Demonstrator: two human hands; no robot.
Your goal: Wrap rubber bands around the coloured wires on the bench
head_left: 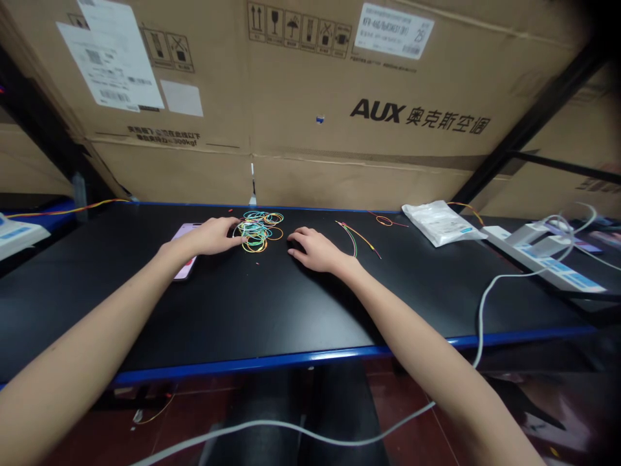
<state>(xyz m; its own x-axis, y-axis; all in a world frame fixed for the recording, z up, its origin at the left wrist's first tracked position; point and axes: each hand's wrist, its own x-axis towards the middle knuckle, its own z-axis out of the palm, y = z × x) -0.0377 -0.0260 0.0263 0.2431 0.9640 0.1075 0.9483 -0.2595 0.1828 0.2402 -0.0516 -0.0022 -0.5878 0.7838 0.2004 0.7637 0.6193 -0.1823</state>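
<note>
Cartons (310, 77) towering over a table (272, 310)

Brown AUX boxes are filling a black steel rack (533, 123) beyond the grip, the table's blue edge is running beneath it, and dark red floor (407, 401) is showing below.

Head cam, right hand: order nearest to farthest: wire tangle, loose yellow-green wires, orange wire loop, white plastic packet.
From the right hand:
1. Multicoloured wire tangle, to its left, and loose yellow-green wires, to its right: too close to call.
2. Orange wire loop, farther right.
3. White plastic packet, farthest right.
</note>
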